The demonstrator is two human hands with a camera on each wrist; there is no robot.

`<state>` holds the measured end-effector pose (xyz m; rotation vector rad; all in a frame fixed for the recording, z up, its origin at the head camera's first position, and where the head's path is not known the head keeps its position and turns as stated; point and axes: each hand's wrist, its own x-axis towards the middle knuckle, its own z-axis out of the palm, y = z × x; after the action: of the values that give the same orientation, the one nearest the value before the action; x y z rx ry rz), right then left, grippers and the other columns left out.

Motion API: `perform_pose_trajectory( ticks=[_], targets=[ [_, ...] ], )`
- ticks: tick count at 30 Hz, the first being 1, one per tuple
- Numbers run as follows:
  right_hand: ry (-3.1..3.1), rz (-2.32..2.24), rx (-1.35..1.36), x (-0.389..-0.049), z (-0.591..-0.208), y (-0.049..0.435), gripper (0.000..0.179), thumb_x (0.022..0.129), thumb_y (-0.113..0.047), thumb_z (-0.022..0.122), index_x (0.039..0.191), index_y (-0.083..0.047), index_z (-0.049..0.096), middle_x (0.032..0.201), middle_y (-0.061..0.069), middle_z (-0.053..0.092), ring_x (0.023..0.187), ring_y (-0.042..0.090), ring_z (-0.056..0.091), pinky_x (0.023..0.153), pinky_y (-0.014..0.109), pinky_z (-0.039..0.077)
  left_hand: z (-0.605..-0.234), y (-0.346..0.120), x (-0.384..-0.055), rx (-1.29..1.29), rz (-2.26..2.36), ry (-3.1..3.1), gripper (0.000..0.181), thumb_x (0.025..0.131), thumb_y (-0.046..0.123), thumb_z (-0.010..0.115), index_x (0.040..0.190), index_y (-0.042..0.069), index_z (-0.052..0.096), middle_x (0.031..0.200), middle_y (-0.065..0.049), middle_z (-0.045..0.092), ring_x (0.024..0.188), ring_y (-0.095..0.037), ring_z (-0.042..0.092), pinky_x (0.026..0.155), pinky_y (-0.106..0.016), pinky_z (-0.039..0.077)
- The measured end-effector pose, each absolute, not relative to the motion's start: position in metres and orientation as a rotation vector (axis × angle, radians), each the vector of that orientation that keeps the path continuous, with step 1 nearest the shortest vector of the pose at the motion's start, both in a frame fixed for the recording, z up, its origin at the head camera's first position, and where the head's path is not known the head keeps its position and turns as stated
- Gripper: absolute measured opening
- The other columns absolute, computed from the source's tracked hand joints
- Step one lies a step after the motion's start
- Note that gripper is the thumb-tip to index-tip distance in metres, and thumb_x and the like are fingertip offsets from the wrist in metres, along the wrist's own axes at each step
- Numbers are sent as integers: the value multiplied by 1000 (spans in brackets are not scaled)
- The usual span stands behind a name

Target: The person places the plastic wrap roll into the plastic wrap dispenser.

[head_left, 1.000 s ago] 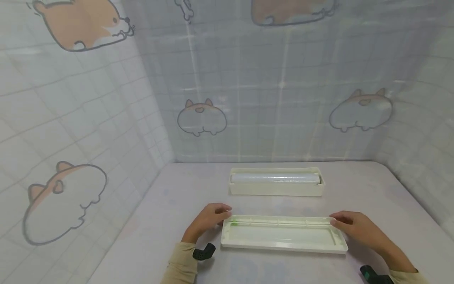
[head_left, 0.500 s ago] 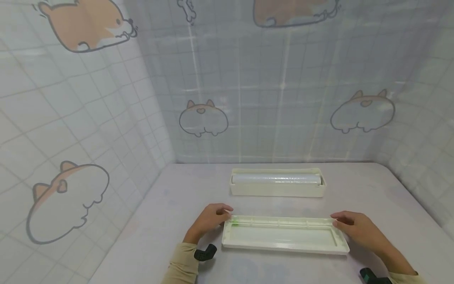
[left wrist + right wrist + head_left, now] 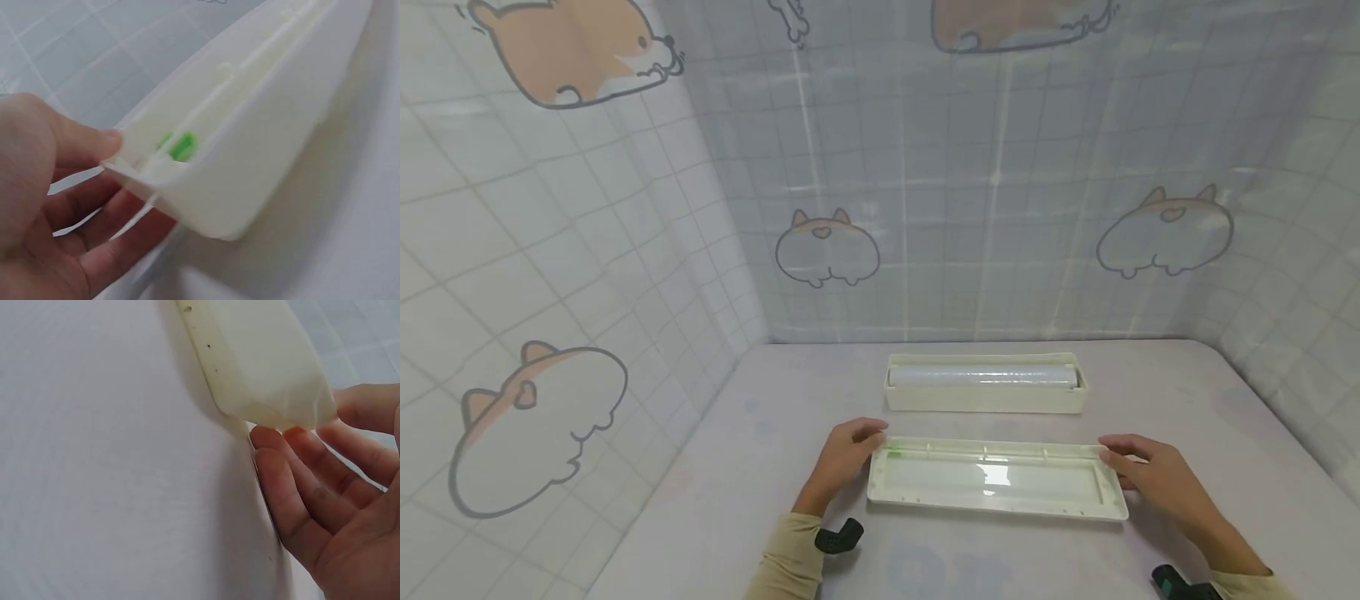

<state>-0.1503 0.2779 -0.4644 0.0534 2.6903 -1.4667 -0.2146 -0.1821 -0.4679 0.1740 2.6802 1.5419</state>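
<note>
A long, shallow white lid [image 3: 996, 479] lies between the two hands in the head view, its hollow side facing up and a small green piece [image 3: 182, 147] near its left end. My left hand [image 3: 844, 458] grips the lid's far left corner, thumb on the rim and fingers underneath. At the opposite end my right hand [image 3: 1157, 479] pinches the right corner, with several fingertips under the edge in the right wrist view. Behind the lid stands an open white box [image 3: 985, 400] with a roll of clear plastic wrap [image 3: 981, 375] in it.
A pale cloth-covered table [image 3: 760, 400] carries both things. Grid-patterned curtains [image 3: 1000, 167] with cartoon dogs hang at the back and on both sides. Black wrist cameras [image 3: 839, 537] sit at both sleeves.
Both hands have moved slightly away from me, taking the lid with them. The lid's tilt has changed, and a bright reflection now shows on its inside. The box has stayed in place.
</note>
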Motion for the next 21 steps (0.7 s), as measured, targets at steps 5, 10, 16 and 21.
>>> perform_pose_trajectory(
  ticks=[5, 10, 16, 21],
  targets=[
    [2616, -1528, 103, -151, -463, 278, 67, 101, -44, 59, 142, 8, 47, 135, 31, 54, 91, 23, 72, 75, 32, 59, -468, -177, -216, 91, 1567, 2721, 21, 98, 26, 65, 114, 16, 73, 112, 0, 69, 110, -20, 61, 93, -44, 52],
    [2569, -1568, 144, -151, -464, 280, 72, 100, -48, 58, 143, 8, 47, 136, 29, 55, 91, 22, 72, 77, 31, 58, -469, -176, -217, 36, 1669, 2645, 25, 99, 31, 65, 116, 14, 73, 116, -2, 69, 114, -22, 61, 95, -43, 52],
    [2583, -1660, 159, -152, -467, 279, 65, 99, -43, 62, 138, 9, 53, 132, 28, 59, 93, 19, 71, 75, 30, 58, -471, -175, -218, -116, 1773, 2494, 49, 94, 49, 66, 122, 9, 70, 126, -8, 66, 127, -30, 54, 106, -50, 43],
    [2674, -1686, 152, -153, -464, 275, 60, 99, -40, 63, 132, 10, 58, 126, 28, 63, 89, 12, 68, 70, 28, 59, -473, -174, -218, -202, 1881, 2342, 65, 92, 50, 69, 129, -2, 64, 136, -18, 59, 134, -38, 47, 109, -53, 39]
  ],
)
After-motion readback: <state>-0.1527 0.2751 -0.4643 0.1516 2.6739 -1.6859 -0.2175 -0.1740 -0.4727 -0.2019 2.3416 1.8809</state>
